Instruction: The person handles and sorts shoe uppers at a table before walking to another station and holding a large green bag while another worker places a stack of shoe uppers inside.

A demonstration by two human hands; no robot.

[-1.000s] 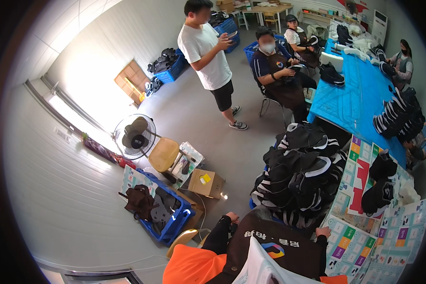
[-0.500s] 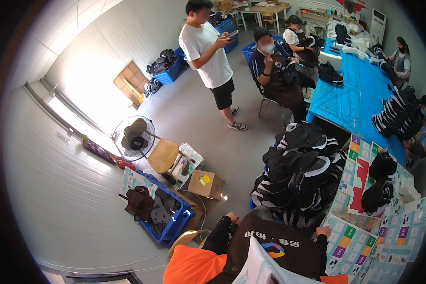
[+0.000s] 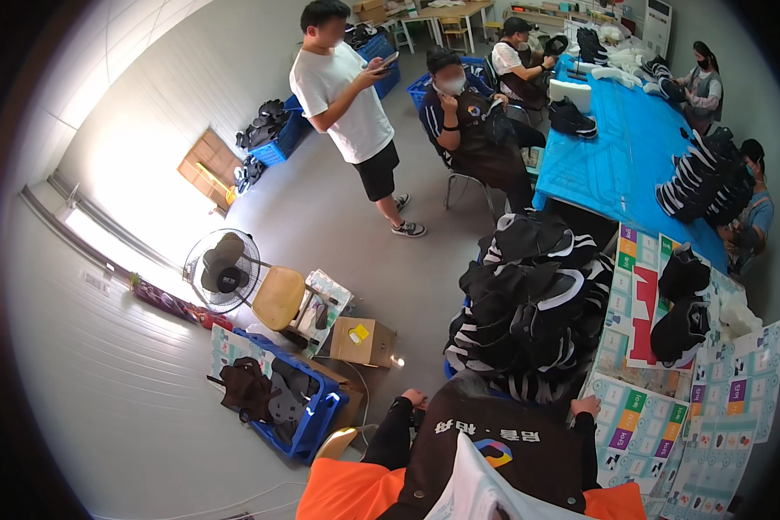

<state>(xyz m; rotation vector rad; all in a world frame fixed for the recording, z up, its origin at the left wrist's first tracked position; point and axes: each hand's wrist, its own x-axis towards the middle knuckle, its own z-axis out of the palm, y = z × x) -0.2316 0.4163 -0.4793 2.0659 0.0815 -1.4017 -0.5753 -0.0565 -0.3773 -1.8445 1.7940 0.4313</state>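
Note:
My left hand rests low beside the apron; its fingers are too small and partly hidden to read. On the edge of the sheet-covered table my right hand lies with its fingers over the printed sheets, and nothing shows in it. Ahead of my body rises a large heap of black shoe uppers with white stripes. Beyond my right hand, on the same table, two black shoe pieces lie next to a red paper shape.
A blue crate with dark cloth stands left, near a cardboard box, a stool and a fan. A person in white stands with a phone. Others sit around the blue-covered table with stacked shoes.
The whole view has shifted, so the room appears farther left and slightly higher. Both hands stay beside my body, the right one still at the table edge.

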